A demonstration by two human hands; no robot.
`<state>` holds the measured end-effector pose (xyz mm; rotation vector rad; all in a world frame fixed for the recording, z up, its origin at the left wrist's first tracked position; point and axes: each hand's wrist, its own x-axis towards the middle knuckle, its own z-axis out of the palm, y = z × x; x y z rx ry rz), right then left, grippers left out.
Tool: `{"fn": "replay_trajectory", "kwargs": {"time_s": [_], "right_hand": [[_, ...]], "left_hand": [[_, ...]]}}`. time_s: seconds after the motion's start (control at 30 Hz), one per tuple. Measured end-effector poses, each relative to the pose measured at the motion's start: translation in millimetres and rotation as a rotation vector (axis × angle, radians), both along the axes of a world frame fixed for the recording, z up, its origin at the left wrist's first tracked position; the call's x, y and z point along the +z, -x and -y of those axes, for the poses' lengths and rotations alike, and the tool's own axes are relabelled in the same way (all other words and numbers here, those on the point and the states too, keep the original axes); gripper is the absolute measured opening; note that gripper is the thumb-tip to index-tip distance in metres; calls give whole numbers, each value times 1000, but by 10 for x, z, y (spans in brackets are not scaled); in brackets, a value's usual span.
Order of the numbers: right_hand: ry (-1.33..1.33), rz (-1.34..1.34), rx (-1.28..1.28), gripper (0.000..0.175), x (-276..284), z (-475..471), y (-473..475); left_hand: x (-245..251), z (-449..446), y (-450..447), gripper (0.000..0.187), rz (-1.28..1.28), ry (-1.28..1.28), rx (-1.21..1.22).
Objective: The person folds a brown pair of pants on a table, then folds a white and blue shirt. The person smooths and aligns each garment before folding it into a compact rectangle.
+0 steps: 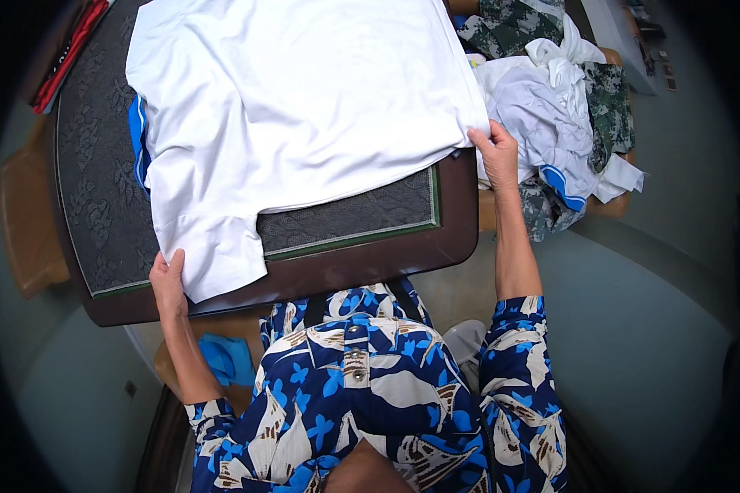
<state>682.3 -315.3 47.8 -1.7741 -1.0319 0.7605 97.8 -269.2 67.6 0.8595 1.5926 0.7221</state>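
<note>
A white short-sleeved shirt [320,105] lies spread over the table, its upper part running out of the picture at the top. My left hand [169,280] grips the shirt near its sleeve [222,252], which reaches over the table's front edge. At the shirt's right lower corner, my right hand [497,151] pinches the hem between thumb and fingers. A small dark tag [457,154] pokes out under that corner. Blue fabric with a white stripe [139,142] shows from beneath the shirt's left side; the rest of it is hidden.
The table [364,271] has a brown rim and a dark patterned cloth [92,203]. Rumpled white clothes [536,111] and camouflage garments [610,111] heap on a seat at right. Red fabric [71,58] lies far left. A chair [28,209] stands left; blue cloth [228,357] rests on another seat.
</note>
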Motion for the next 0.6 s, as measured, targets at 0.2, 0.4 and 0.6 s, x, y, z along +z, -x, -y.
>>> {"fn": "replay_trajectory", "kwargs": {"time_s": [0.2,0.4,0.6], "right_hand": [[-111,-162,-173,16,202,-110,172],[134,-65,-35,25,-272,131,11],[-101,580,-48,17,153,132,721]], "left_hand": [[204,-29,72,31,-2,-23,92],[181,-101,176,25,-92,58,9],[70,156,115,35,1,184,32]]}}
